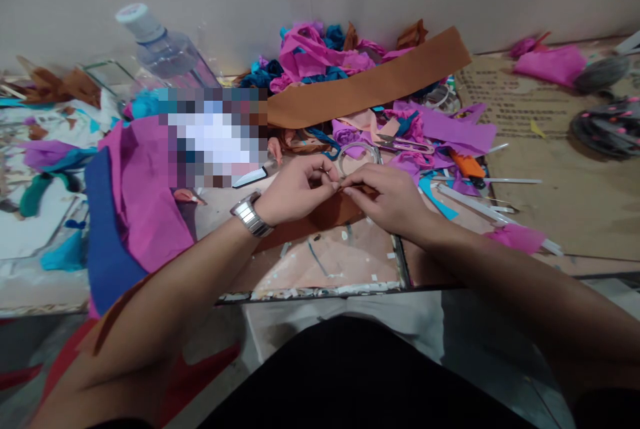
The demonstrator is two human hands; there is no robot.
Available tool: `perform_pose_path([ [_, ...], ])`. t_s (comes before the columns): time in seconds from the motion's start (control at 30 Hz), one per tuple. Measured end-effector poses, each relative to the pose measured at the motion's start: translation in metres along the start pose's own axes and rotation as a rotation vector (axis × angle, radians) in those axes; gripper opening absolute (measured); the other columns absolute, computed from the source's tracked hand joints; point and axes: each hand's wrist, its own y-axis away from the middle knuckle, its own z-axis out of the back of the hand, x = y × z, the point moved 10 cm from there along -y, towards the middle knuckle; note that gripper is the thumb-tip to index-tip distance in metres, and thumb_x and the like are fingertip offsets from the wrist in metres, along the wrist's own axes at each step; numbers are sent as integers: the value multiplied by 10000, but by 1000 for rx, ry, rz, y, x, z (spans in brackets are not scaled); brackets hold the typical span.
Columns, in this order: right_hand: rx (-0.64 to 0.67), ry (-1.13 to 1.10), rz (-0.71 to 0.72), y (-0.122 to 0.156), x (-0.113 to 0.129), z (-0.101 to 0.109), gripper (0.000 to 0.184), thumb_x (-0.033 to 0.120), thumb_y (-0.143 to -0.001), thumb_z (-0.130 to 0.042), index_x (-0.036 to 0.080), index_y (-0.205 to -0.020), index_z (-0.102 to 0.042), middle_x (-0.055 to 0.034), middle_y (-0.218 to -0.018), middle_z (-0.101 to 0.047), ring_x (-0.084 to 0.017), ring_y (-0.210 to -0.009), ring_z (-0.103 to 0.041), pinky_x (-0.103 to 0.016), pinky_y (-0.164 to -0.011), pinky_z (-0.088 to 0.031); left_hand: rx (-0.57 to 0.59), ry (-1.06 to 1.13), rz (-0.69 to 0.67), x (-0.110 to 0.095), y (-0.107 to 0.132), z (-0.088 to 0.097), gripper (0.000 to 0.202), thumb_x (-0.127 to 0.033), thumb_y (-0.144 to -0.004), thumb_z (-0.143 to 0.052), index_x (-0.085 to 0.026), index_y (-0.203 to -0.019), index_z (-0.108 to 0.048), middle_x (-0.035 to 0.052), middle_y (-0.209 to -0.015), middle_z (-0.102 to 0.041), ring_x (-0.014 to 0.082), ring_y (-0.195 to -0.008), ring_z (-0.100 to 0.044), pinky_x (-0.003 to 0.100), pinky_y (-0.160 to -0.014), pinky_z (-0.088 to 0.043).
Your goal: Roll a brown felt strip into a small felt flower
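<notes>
My left hand (300, 192), with a metal watch on its wrist, is closed in a pinch. Its fingertips meet those of my right hand (387, 199), which is pinched too. Between and below them a brown crepe paper strip (340, 213) shows, partly covered by the fingers. Just beyond the fingertips lies a pale ring like a roll of tape (356, 152). Small pink-handled snips (407, 144) rest to its right. A wide brown paper strip (370, 85) stretches over the heap behind my hands.
Pink crepe paper (145, 195) and a blue sheet (107, 235) lie at left, near a clear bottle (173, 55). To the right are an orange utility knife (467, 165), white sticks (500, 215), cardboard (540, 195) and a dark pin-studded bundle (607, 127). A blurred patch hides part of the table.
</notes>
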Motion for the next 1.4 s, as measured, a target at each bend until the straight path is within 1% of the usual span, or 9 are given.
perform_pose_path([
  [0.27, 16, 0, 4, 0, -1, -2, 139, 232, -999, -648, 237, -1083, -759, -52, -1032, -791, -208, -942, -726, -336, -836, -532, -19, 5, 34, 3, -1, -1, 83, -198, -841, -705, -165, -896, -653, 14, -774, -669, 111, -683, -603, 224, -619, -450],
  [0.5, 13, 13, 5, -1, -1, -2, 133, 227, -1000, -645, 234, -1064, -761, -51, -1012, -792, -209, -938, -728, -339, -836, -534, -35, -20, -25, 0, 1, -1, 100, -205, -855, -718, -169, -917, -649, 39, -888, -699, 128, -766, -639, 243, -689, -502],
  [0.57, 1, 19, 7, -1, 0, 0, 135, 227, -999, -648, 237, -1063, -766, -50, -1016, -797, -207, -931, -731, -337, -830, -534, -12, -1, -21, 2, 1, -1, 105, -219, -867, -720, -170, -929, -651, 43, -906, -701, 131, -782, -646, 248, -709, -507],
  [0.7, -22, 5, 19, -1, 2, 3, 136, 234, -995, -656, 242, -1054, -778, -44, -1010, -809, -201, -905, -738, -337, -816, -538, 87, 31, 21, 9, -1, -2, 142, -261, -891, -722, -170, -983, -664, 47, -913, -698, 141, -796, -647, 270, -745, -507],
  [0.8, -42, -55, -28, 0, -1, 6, 140, 235, -978, -670, 253, -1056, -786, -34, -1021, -818, -202, -904, -748, -342, -817, -549, 93, 10, 30, 8, -2, 6, 141, -287, -906, -710, -172, -981, -677, 55, -942, -710, 153, -821, -652, 287, -769, -512],
  [0.93, -94, -172, -157, 1, -13, 10, 131, 221, -939, -701, 238, -1023, -800, -31, -1003, -823, -201, -898, -763, -326, -818, -571, 105, -4, 20, 2, -1, 12, 164, -303, -901, -723, -175, -1000, -692, 56, -952, -721, 154, -816, -663, 279, -749, -521],
  [1.07, -127, -237, -234, 0, -20, 11, 135, 192, -912, -713, 213, -1006, -807, -36, -995, -823, -195, -897, -762, -308, -824, -587, 166, -11, -44, -5, 1, 9, 240, -265, -850, -796, -168, -1048, -702, 86, -1074, -744, 182, -942, -713, 307, -864, -564],
  [1.23, -130, -240, -221, 0, -19, 12, 121, 194, -903, -721, 209, -987, -807, -31, -954, -818, -186, -855, -750, -294, -787, -587, 78, -74, -71, -4, -1, 16, 187, -301, -870, -787, -154, -962, -718, 67, -953, -746, 157, -831, -698, 264, -751, -544],
  [1.4, -114, -238, -213, 2, -20, 10, 109, 225, -905, -740, 211, -994, -802, -20, -927, -809, -171, -827, -742, -270, -741, -568, 54, -57, -51, 0, -2, 17, 173, -294, -888, -762, -150, -975, -723, 70, -942, -760, 157, -814, -703, 268, -746, -543],
])
